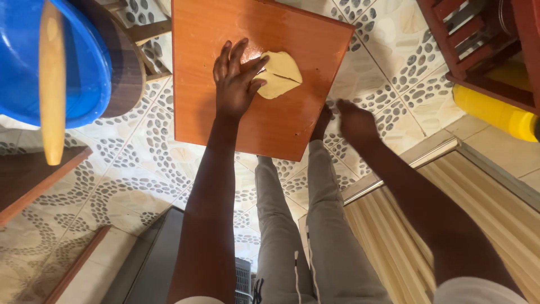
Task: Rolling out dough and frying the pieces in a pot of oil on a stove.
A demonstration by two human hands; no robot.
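Left hand (235, 80) spread wide, palm flat and fingers fanned, pressing the left edge of a pale, flattened dough piece (278, 75) with 1 visible crease, lying in the upper middle of the frame on an orange wooden board (225, 121); right hand (354, 121) loosely open and holding nothing, hanging just off the board's lower right corner above the pebble-patterned tiled floor (140, 169). Best pressed evenly from the centre outward, judging by that crease, with the free hand steadying the board. Further out, at upper left, a blue basin (22, 73) with a wooden rolling pin (52, 84) across it, and at far right a yellow container (495, 112).
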